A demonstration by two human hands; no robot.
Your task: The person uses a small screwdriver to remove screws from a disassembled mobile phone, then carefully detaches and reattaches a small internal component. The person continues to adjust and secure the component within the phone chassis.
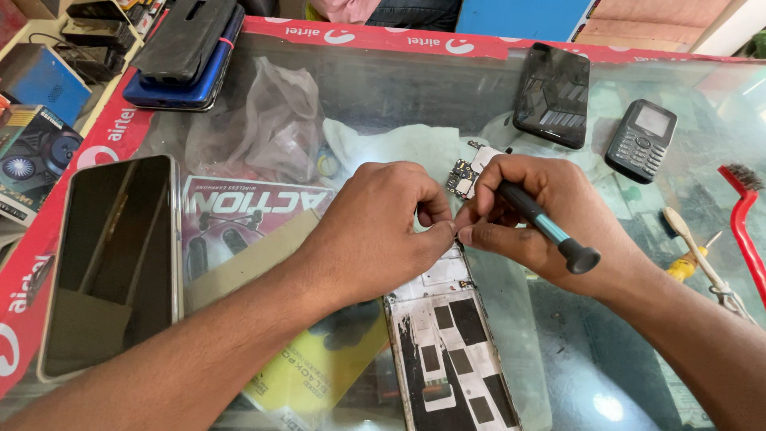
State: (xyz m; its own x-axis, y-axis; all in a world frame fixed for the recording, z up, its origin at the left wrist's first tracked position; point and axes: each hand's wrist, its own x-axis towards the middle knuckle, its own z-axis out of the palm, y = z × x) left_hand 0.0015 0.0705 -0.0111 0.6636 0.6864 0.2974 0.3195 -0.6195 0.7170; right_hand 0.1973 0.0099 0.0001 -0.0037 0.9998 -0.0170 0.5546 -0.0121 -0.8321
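Left hand (375, 227): your fingers are pinched closed at the top edge of the opened phone, apparently on a small part; the part itself is too small to tell.
Right hand (538, 215): closed in a pen-like grip around the screwdriver (546, 225), tip buried between both hands, black cap pointing near-right. That hold suits fine, light turning.
Opened phone (451, 343): back removed, lying flat on the glass tabletop (606, 367), near centre, running toward you; its far end sits right under your fingertips so both hands can brace on it.
Circuit board (471, 172): loose, just beyond your hands, resting on a white cloth (399, 148), probably kept there off the bare glass.
Left side: large dark phone (112, 263) lies face up, well apart.
Far right: black smartphone (553, 94) and keypad phone (641, 140), set aside.
Right edge: red brush (746, 223) and a yellow-handled tool (688, 263), within reach.
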